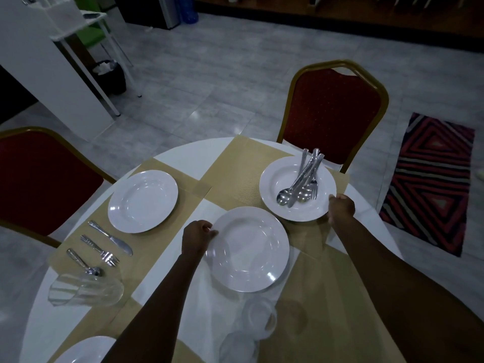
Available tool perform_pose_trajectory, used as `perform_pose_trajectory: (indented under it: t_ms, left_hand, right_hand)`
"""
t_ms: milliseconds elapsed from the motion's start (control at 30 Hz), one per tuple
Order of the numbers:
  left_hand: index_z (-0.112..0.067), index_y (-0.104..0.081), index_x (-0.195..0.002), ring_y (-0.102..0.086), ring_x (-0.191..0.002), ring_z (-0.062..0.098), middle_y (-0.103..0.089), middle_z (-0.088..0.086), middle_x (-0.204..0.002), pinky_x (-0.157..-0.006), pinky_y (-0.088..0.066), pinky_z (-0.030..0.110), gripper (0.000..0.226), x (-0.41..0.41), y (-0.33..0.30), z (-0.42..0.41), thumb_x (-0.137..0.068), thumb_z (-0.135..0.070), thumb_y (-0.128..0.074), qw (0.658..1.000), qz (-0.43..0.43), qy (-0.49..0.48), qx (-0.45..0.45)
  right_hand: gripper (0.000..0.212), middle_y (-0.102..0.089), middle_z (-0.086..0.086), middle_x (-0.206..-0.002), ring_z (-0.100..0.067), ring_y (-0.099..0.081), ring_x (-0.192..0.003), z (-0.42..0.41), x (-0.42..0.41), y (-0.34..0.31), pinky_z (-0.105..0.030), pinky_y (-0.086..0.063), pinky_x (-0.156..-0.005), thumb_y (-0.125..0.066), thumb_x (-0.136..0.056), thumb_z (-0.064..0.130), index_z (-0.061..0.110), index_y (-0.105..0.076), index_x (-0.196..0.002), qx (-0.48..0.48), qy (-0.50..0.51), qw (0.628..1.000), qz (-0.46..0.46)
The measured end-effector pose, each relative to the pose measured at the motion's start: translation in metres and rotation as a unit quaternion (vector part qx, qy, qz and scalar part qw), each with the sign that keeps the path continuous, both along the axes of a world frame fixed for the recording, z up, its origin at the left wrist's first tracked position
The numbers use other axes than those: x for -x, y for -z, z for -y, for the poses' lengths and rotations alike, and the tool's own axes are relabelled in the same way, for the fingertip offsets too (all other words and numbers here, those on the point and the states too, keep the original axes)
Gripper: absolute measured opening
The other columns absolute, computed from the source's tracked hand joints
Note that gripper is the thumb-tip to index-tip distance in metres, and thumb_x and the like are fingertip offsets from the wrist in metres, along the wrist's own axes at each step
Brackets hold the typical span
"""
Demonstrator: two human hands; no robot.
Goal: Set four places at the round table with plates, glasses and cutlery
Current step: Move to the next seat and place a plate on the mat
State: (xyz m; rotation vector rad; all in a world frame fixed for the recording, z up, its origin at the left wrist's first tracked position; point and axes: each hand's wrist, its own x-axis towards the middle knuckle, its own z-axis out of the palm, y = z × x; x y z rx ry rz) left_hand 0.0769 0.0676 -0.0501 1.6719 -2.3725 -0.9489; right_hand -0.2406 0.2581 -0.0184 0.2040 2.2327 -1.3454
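Two clear glasses (251, 334) stand at six o'clock on the round table (180, 155). Just beyond, the left hand (197, 235) grips the centre plate (248, 248) by its nine o'clock rim. At two o'clock the right hand (341, 206) pinches the rim of a plate (281, 174) carrying loose cutlery (303, 179). At ten o'clock lies a finished place setting (142, 200).

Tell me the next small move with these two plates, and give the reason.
Probably slide the plate in the left hand off the bare tablecloth and onto the mat nearer the person, which has no plate. The right hand holds the plate with the cutlery pile, already sitting on the far mat by the chair.
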Motion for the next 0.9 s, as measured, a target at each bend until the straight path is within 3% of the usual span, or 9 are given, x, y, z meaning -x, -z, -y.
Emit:
perform_pose_trajectory:
  t_ms: [233, 367, 500, 633, 700, 767, 900]
  left_hand:
    - [-0.013, -0.073, -0.081, -0.060, -0.067, 0.015, -0.069, -0.001, -0.072, -0.062, -0.040, 0.021, 0.018, -0.004, 0.002, 0.003, -0.076, -0.030, -0.072, 0.999, -0.006, -0.013, -0.052]
    - [-0.015, -0.076, -0.082, -0.067, -0.071, 0.020, -0.071, 0.000, -0.073, -0.069, -0.056, 0.032, 0.016, -0.005, 0.006, 0.006, -0.075, -0.029, -0.075, 0.993, -0.048, -0.041, -0.098]
    - [-0.013, -0.076, -0.085, -0.068, -0.073, 0.021, -0.072, 0.003, -0.076, -0.073, -0.058, 0.036, 0.014, -0.007, 0.007, 0.003, -0.080, -0.025, -0.072, 0.990, -0.074, -0.044, -0.111]
    - [-0.013, -0.074, -0.077, -0.064, -0.068, 0.020, -0.069, 0.002, -0.072, -0.068, -0.056, 0.037, 0.012, -0.008, 0.006, -0.002, -0.083, -0.023, -0.069, 0.986, -0.097, -0.056, -0.121]
    - [-0.012, -0.073, -0.076, -0.062, -0.066, 0.022, -0.069, 0.004, -0.072, -0.062, -0.052, 0.033, 0.013, -0.008, 0.005, -0.006, -0.084, -0.021, -0.068, 0.983, -0.113, -0.067, -0.130]
    - [-0.011, -0.073, -0.076, -0.061, -0.064, 0.021, -0.069, 0.005, -0.071, -0.057, -0.049, 0.030, 0.014, -0.010, 0.005, -0.011, -0.084, -0.021, -0.068, 0.979, -0.127, -0.082, -0.134]
    - [-0.010, -0.075, -0.080, -0.063, -0.066, 0.021, -0.071, 0.005, -0.073, -0.062, -0.055, 0.036, 0.013, -0.017, 0.003, -0.019, -0.084, -0.021, -0.069, 0.969, -0.160, -0.123, -0.139]
  right_hand:
    - [0.030, -0.062, -0.022, -0.117, -0.037, -0.059, -0.108, -0.003, -0.003, 0.009, -0.041, -0.050, -0.086, -0.046, -0.093, 0.017, -0.002, -0.058, -0.114, -0.025, 0.006, 1.000, 0.008]
    - [0.031, -0.061, -0.023, -0.119, -0.038, -0.058, -0.109, -0.002, -0.009, 0.011, -0.042, -0.050, -0.087, -0.047, -0.093, 0.016, -0.002, -0.057, -0.116, -0.019, 0.015, 1.000, 0.015]
    - [0.035, -0.061, -0.021, -0.120, -0.036, -0.058, -0.111, 0.000, -0.014, 0.011, -0.041, -0.049, -0.090, -0.053, -0.093, 0.022, -0.002, -0.055, -0.118, -0.029, 0.030, 0.999, 0.012]
    - [0.044, -0.056, -0.023, -0.119, -0.039, -0.056, -0.109, 0.003, -0.037, 0.006, -0.045, -0.049, -0.091, -0.067, -0.084, 0.024, -0.001, -0.049, -0.114, -0.087, 0.093, 0.986, -0.107]
    - [0.026, -0.061, -0.017, -0.098, -0.035, -0.060, -0.092, 0.003, -0.063, 0.001, -0.039, -0.050, -0.075, -0.064, -0.085, 0.026, 0.004, -0.053, -0.095, -0.086, 0.041, 0.976, -0.195]
    - [0.027, -0.058, -0.009, -0.076, -0.029, -0.057, -0.074, 0.003, -0.096, 0.002, -0.031, -0.040, -0.062, -0.059, -0.088, 0.033, 0.009, -0.052, -0.076, -0.094, -0.075, 0.968, -0.222]
    - [0.029, -0.063, -0.005, -0.075, -0.024, -0.059, -0.072, -0.003, -0.147, 0.015, -0.029, -0.043, -0.064, -0.059, -0.086, 0.039, 0.011, -0.058, -0.078, -0.102, -0.216, 0.955, -0.176]
